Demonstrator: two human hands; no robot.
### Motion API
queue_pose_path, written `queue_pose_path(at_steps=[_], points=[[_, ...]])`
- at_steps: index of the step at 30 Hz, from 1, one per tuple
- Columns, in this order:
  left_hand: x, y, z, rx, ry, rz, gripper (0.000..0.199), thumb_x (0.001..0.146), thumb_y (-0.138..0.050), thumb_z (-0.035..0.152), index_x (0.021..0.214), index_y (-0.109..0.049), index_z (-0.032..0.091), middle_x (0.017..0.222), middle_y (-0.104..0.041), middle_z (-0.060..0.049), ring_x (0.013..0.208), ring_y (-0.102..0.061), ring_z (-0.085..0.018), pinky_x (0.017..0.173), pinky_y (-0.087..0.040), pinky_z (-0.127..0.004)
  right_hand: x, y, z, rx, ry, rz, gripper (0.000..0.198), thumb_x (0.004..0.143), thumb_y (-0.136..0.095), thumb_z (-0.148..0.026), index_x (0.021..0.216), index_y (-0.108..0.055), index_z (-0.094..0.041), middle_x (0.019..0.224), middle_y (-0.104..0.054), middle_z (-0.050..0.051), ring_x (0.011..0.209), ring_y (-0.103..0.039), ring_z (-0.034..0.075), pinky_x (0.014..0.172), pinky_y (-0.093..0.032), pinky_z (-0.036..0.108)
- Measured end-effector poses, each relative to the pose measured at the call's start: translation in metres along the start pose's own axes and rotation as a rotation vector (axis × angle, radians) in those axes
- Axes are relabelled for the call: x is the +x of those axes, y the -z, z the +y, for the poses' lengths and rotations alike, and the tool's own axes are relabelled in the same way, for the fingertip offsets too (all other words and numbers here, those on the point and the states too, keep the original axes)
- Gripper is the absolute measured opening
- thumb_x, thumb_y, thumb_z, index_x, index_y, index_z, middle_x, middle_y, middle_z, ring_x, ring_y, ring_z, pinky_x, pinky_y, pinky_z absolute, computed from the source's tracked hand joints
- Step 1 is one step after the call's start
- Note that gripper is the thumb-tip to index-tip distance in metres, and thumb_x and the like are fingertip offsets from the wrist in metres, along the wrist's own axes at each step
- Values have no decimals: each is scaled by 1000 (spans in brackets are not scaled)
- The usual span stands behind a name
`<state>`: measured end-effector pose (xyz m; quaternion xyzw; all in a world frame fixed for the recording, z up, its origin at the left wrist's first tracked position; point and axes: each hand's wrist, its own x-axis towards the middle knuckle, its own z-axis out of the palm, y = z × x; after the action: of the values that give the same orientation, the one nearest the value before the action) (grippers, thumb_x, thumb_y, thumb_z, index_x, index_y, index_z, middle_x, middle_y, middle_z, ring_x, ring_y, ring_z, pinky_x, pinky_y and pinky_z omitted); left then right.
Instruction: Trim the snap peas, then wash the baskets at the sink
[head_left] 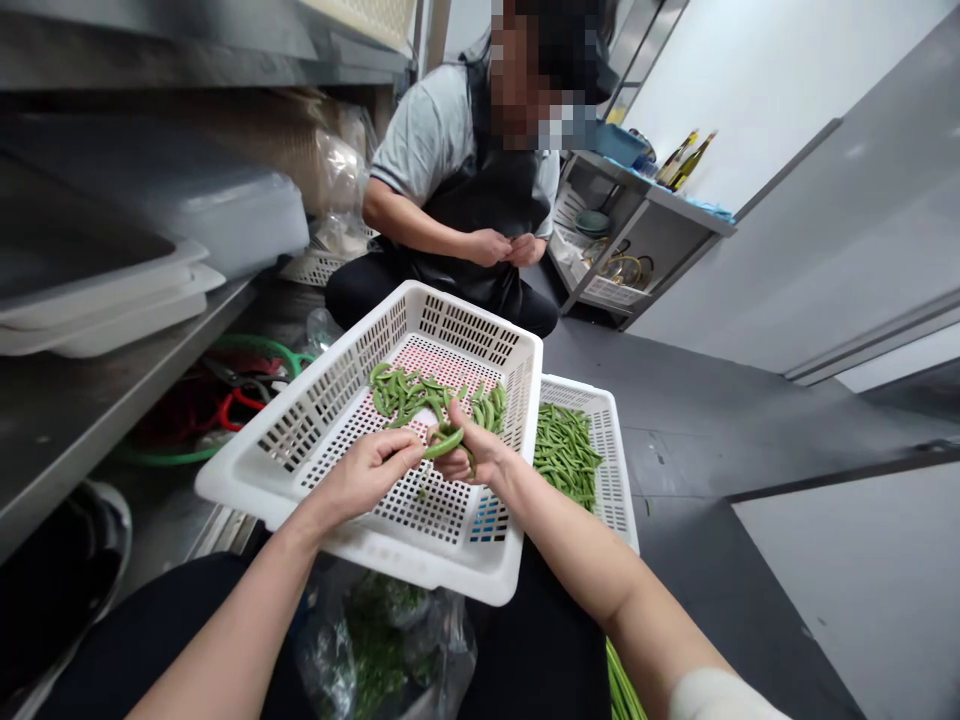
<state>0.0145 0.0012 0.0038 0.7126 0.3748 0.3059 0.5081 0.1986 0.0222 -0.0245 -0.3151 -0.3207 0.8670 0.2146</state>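
Over a white slotted basket [300, 420], my two hands meet around a green pea pod [444, 444]. My left hand [371, 470] pinches one tip of the pod between thumb and fingers. Closed around its other end is my right hand [480, 450], thumb on top, with another bit of green showing below its fingers. Loose pea pods [405, 392] lie in a patch on the basket floor beyond my hands. Some small green scraps sit on the floor of the basket nearer to me.
A second white basket [616, 450], full of green pods, stands at the right. Opposite me a person [450, 160] crouches with hands together. A clear bag of greens [390, 640] is below the basket. Metal shelving [150, 370] with plastic tubs runs along the left.
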Motion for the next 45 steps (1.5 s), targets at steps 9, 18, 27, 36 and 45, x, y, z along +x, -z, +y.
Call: queue_pose_path(at_steps=[9, 18, 27, 36, 45], points=[[4, -6, -9, -380, 156, 230, 41, 74, -54, 55, 62, -40, 18, 56, -30, 5, 50, -24, -9, 46, -20, -22, -3, -27, -1, -53, 453, 338, 46, 58, -81, -44, 65, -43, -18, 46, -49, -8, 34, -33, 2, 32, -19, 13], [-5, 3, -3, -467, 264, 106, 41, 68, -61, 55, 72, -46, 17, 61, -46, 2, 51, -37, -9, 43, -22, -20, -110, 88, -20, -18, 712, 1108, 30, 61, -71, -35, 76, -51, -18, 56, -56, -4, 49, -51, 10, 45, -39, 19], [0, -4, -1, -430, 330, 131, 39, 65, -56, 45, 89, -53, 14, 61, -46, 4, 47, -35, -7, 43, -22, -20, -100, 95, -32, -1606, 273, 1179, 27, 81, -59, -30, 103, -64, -16, 111, -63, 12, 101, -60, 23, 89, -47, 36], [5, 3, -9, -379, 366, 194, 45, 62, -55, 59, 70, -48, 15, 56, -39, 5, 45, -31, -5, 44, -20, -18, 40, 68, -12, -2217, -315, 376, 28, 86, -42, -8, 101, -66, -7, 108, -61, 22, 99, -61, 31, 79, -50, 42], [1, 12, -15, -249, 358, 269, 41, 63, -49, 59, 58, -42, 18, 52, -37, 4, 47, -31, -8, 45, -23, -21, 26, 55, -15, -1539, -59, 448, 18, 73, -70, -24, 63, -57, -17, 61, -62, 2, 65, -61, 16, 61, -48, 26]])
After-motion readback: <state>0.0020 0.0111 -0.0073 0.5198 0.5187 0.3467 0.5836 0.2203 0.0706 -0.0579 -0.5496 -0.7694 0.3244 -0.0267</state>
